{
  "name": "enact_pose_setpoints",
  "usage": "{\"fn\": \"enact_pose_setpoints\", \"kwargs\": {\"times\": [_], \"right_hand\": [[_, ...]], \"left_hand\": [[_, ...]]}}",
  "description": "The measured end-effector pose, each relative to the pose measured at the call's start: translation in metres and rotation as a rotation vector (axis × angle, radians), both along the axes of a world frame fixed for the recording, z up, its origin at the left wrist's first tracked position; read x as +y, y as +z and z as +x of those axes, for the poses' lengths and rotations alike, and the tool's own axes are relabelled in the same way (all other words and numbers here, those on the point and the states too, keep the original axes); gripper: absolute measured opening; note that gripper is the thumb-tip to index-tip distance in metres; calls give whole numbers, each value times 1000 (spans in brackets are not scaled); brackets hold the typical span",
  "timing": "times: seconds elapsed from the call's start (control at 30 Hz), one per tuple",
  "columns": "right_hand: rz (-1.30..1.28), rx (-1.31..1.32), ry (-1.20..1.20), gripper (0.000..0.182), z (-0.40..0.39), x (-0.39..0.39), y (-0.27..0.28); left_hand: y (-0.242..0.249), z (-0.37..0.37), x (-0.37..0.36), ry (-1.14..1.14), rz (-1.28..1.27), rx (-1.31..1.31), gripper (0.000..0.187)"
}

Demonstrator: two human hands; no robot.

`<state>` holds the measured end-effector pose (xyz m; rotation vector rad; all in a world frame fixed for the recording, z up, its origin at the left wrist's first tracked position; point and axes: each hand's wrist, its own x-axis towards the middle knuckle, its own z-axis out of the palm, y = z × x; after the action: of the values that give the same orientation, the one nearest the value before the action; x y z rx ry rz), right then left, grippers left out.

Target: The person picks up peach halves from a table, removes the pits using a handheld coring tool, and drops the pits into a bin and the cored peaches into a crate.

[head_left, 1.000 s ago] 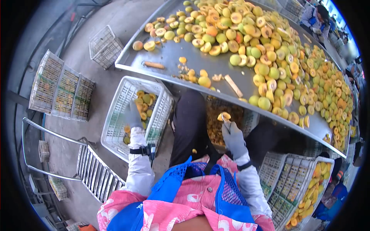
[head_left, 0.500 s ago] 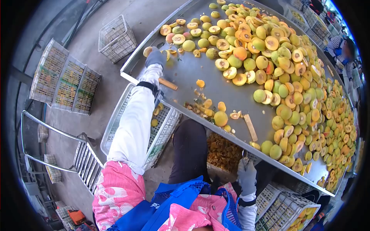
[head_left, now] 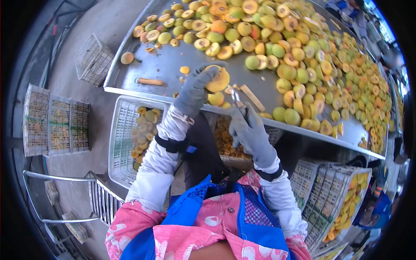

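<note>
My left hand (head_left: 192, 93), in a grey glove, grips a yellow peach half (head_left: 219, 81) above the near edge of the metal table. Gloved in grey too, my right hand (head_left: 252, 135) is closed around a small metal pitting tool (head_left: 236, 98) with a curved tip. That tip points up, a little to the right of the peach half and apart from it. Its handle is mostly hidden in my fingers. On the tabletop (head_left: 173, 89) behind my hands lie peach scraps, and a wooden stick (head_left: 252, 98) rests just past the tool.
A large heap of peaches (head_left: 277, 47), many halved, covers the table's far and right side. Another wooden stick (head_left: 150, 81) lies at left. Below the edge stand a white crate (head_left: 119, 151) with peach halves and a container of scraps (head_left: 227, 141). More crates (head_left: 56, 123) are stacked left.
My left hand has come back from the table's far left corner to the front, now with a peach half. My right hand has risen from below the edge with the tool.
</note>
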<state>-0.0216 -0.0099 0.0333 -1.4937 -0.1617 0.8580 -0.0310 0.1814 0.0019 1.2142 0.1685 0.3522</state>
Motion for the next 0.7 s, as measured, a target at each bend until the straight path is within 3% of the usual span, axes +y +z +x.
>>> {"fn": "enact_pose_setpoints", "kwargs": {"times": [0.03,0.1,0.13,0.2,0.23,0.37,0.43,0.47,0.53,0.57,0.63,0.67,0.7], "right_hand": [[-12,-4,-31,21,-4,-6,3],[-50,-62,-72,22,-12,-22,7],[-58,-68,-96,22,-18,-31,7],[-43,1,-181,23,-25,-48,6],[-50,19,-212,24,-27,-56,8],[34,-48,-322,26,-33,-82,-4],[53,-172,-347,22,-34,-89,-13],[54,-169,-348,22,-33,-92,-17],[-10,-375,-369,21,-30,-96,-27],[-6,-366,-368,21,-31,-95,-36],[69,-698,-436,21,-31,-89,-44],[77,-679,-438,21,-36,-90,-40],[88,-492,-392,25,-39,-94,-34]], "left_hand": [[-4,1,-22,-31,-12,-4,32],[-12,0,-60,0,282,-171,33],[-6,-3,-76,-23,273,-180,33],[11,-7,-104,74,703,-101,35],[18,-8,-119,13,534,-87,36],[14,-2,-159,7,429,-148,34],[20,-1,-176,46,99,-169,24],[22,0,-183,45,101,-166,24],[23,3,-191,25,-273,-142,25],[24,3,-192,28,-267,-133,25],[30,5,-192,10,-171,-70,24],[34,2,-191,13,-160,-54,24],[40,0,-191,15,-94,-31,23]]}}
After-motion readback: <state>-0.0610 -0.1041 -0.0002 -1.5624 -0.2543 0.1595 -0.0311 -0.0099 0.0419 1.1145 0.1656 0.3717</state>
